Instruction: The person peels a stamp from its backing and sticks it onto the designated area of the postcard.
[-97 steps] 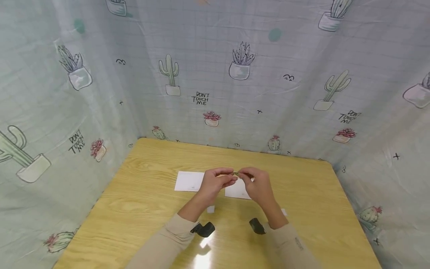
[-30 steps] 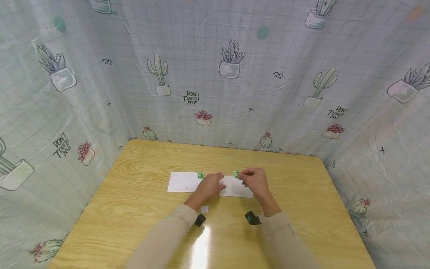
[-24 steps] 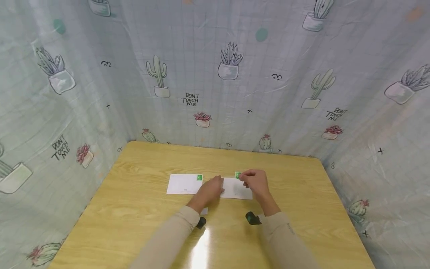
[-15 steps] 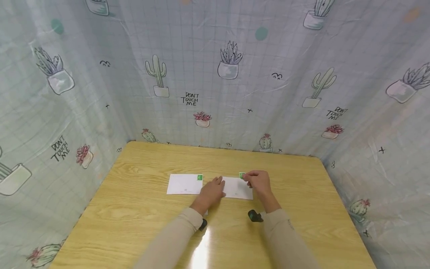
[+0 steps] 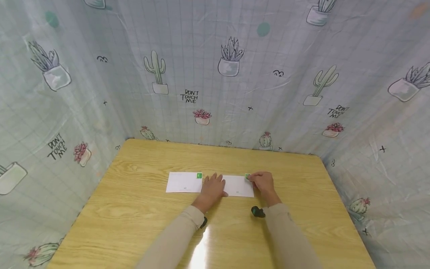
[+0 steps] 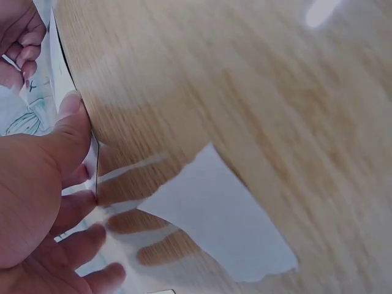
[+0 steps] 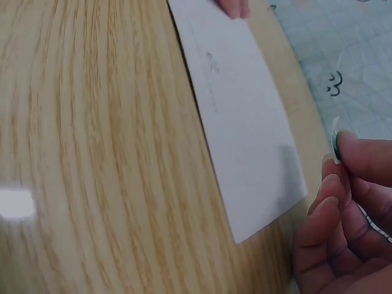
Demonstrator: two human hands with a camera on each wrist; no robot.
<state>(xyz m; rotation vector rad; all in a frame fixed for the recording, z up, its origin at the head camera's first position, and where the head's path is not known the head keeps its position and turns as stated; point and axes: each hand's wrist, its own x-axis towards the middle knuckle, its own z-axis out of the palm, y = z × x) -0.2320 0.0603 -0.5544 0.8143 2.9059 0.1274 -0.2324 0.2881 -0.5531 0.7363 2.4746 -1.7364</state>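
Observation:
My right hand (image 5: pixel 263 183) pinches a green postage stamp (image 5: pixel 247 176) between thumb and fingertips, over the upper right corner of a white envelope (image 5: pixel 236 185). In the right wrist view the stamp (image 7: pixel 335 139) is slightly curved and raised above the envelope (image 7: pixel 251 128). My left hand (image 5: pixel 212 188) lies across the left end of this envelope with fingers spread. Its thumb (image 6: pixel 75 125) presses at the envelope's front edge in the left wrist view. Left of that hand lies a second white envelope (image 5: pixel 183 183), with a green stamp (image 5: pixel 199 175) at its upper right corner.
A torn white paper scrap (image 6: pixel 220 220) lies on the wooden table (image 5: pixel 134 209) below my left hand; in the head view the left arm hides it. A cactus-print curtain (image 5: pixel 188 74) surrounds the table's back and sides.
Both hands were together over the right envelope; they have since parted. The left has come down on that envelope's left end. The right has carried the stamp rightward to its upper right corner.

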